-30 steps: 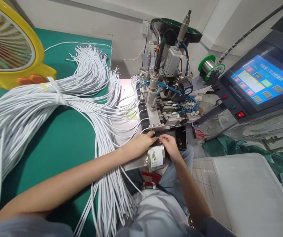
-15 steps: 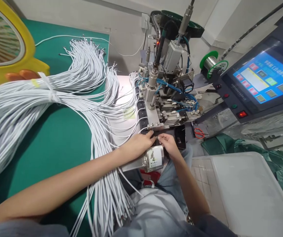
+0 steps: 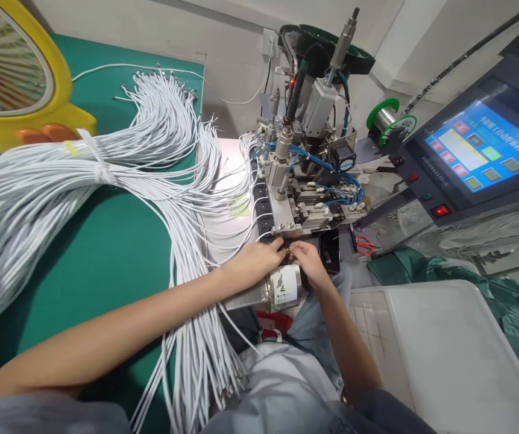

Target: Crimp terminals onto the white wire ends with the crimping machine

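My left hand (image 3: 263, 258) lies at the front end of the machine's black cable holders (image 3: 263, 208). Its fingers are closed and what they hold is hidden. Right beside it, my right hand (image 3: 308, 261) pinches a small shiny metal piece (image 3: 289, 251) between thumb and fingertips, too small to name surely. The soldering machine (image 3: 281, 181) stands just beyond both hands, with several white cables running into its holders. Below my hands is a clear-wrapped container with a white label (image 3: 285, 287). A large bundle of white cables (image 3: 196, 253) passes under my left forearm.
A tied cable bundle (image 3: 100, 172) lies on the green mat (image 3: 128, 253). A yellow fan (image 3: 60, 78) stands at the left. At the right are a lit control screen (image 3: 480, 144), a solder wire spool (image 3: 384, 119), red-handled scissors (image 3: 364, 245), a phone (image 3: 330, 250) and a white plastic lid (image 3: 458, 337).
The view has shifted slightly. Both hands stay together at the front of the machine, with only small finger movement; the right hand still pinches the small piece.
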`<state>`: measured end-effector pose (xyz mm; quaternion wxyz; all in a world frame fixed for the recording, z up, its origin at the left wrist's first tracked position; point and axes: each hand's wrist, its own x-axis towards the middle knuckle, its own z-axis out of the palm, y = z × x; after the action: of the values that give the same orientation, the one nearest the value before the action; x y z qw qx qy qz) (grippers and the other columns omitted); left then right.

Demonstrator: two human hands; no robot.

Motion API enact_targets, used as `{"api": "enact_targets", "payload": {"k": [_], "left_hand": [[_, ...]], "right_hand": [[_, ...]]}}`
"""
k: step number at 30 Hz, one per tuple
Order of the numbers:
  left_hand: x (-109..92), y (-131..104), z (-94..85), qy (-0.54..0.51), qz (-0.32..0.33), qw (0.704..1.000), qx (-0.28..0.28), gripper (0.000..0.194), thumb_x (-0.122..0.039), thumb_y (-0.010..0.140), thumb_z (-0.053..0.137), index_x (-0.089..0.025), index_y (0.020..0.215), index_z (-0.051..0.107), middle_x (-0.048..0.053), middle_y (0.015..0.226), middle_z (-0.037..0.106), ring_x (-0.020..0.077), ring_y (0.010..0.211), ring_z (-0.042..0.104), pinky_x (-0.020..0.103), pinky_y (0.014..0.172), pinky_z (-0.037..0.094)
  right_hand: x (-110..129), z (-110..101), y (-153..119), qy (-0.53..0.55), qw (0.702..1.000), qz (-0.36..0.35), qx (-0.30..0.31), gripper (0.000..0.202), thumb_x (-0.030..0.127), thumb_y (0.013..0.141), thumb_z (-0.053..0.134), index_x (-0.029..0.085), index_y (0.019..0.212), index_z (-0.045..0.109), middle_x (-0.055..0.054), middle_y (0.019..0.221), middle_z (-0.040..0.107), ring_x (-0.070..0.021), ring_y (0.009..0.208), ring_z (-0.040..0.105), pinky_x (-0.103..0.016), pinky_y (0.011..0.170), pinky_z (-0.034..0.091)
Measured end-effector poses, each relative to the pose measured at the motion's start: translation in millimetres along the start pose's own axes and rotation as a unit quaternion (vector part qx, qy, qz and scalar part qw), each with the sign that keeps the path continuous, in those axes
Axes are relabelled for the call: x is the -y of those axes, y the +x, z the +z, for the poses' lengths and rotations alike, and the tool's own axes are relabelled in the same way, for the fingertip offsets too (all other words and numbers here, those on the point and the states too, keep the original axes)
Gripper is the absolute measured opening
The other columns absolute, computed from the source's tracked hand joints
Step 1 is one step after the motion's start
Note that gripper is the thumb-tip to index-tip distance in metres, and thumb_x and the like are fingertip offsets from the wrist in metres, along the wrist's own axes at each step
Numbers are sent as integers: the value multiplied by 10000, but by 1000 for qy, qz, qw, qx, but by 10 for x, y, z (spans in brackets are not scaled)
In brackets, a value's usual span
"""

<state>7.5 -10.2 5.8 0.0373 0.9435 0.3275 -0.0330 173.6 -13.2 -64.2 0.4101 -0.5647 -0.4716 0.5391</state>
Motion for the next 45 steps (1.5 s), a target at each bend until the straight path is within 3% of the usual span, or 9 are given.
{"api": "enact_targets", "payload": {"k": [3,9,16,24,29,34,38,41,45], "left_hand": [[-20,-22,-46,8,-14,1000,-8,299,-36,831,410,-103,1062,589,116,975,565,169,664,637,277,570,473],[-65,-82,-229,23,-81,995,56,201,19,755,457,-88,731,626,119,761,619,266,690,645,328,555,459],[-31,-97,-196,9,-86,995,44,218,17,755,432,-99,725,615,108,771,633,231,629,643,294,512,444],[-25,-105,-170,2,-88,995,41,235,20,754,418,-96,760,623,120,780,629,226,661,648,296,557,464],[-11,-119,-113,-9,-91,996,19,250,8,765,405,-104,750,628,120,753,621,233,673,647,306,582,465],[26,-105,-48,12,-130,991,-18,262,-12,784,382,-78,816,634,168,818,632,266,712,652,318,565,447],[49,-78,-61,13,-164,986,-19,279,-21,810,366,-63,884,632,181,827,638,279,764,650,317,579,434],[-34,-102,-151,6,-169,986,-12,274,-53,827,370,-68,844,644,171,823,636,264,758,645,324,598,438],[-310,-210,-321,-133,-65,986,-73,314,-245,913,370,-112,995,643,112,873,634,212,789,632,320,678,471]], "right_hand": [[-24,6,-12,-11,999,-16,25,291,439,736,506,195,583,457,39,527,423,-94,489,373,-219,454,299],[-53,-4,11,-44,996,-64,33,291,410,768,494,207,576,414,54,526,365,-102,513,327,-233,495,276],[-75,-77,7,-59,995,-77,-39,230,351,758,455,213,580,411,50,548,379,-110,524,343,-230,494,267],[-109,49,26,-54,996,-73,5,313,459,762,454,212,572,424,51,503,396,-101,475,357,-223,470,295],[-96,5,0,-73,989,-94,-86,298,449,777,443,220,590,411,47,530,377,-120,527,351,-235,505,287],[60,49,-593,-134,961,-148,-191,247,354,858,406,211,675,490,26,580,438,-133,549,388,-256,546,300],[80,417,-1185,-249,959,-135,15,175,323,840,503,212,816,637,-32,682,631,-172,614,534,-281,622,360],[-22,661,-1377,-305,935,-87,157,148,293,811,551,211,851,668,-60,755,685,-204,691,589,-291,653,371],[-53,563,-1328,-241,947,-87,193,222,236,848,474,215,730,662,-22,635,655,-171,599,557,-267,581,359]]}}
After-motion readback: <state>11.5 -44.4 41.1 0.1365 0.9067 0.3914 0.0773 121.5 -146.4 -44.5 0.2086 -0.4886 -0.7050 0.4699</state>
